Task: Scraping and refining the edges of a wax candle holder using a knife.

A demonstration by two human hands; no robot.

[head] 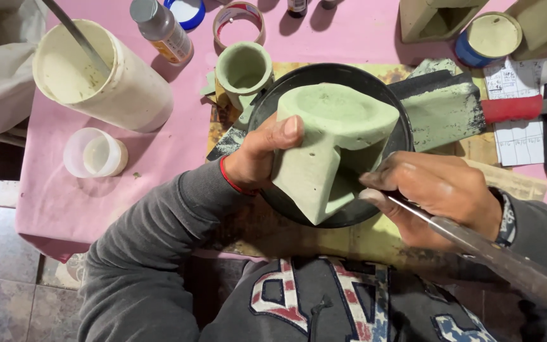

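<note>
My left hand grips a pale green, square-sided pot and holds it tilted over a black bowl. The pot's top has a shallow round hollow. My right hand holds a long paintbrush, whose tip is hidden behind the fingers at the pot's lower right side. A red band circles my left wrist.
A small green cup stands behind the bowl. A large cream tub with a stirring stick and a small translucent cup sit at the left on the pink cloth. A red-handled trowel, a blue-sided tin and bottles lie beyond.
</note>
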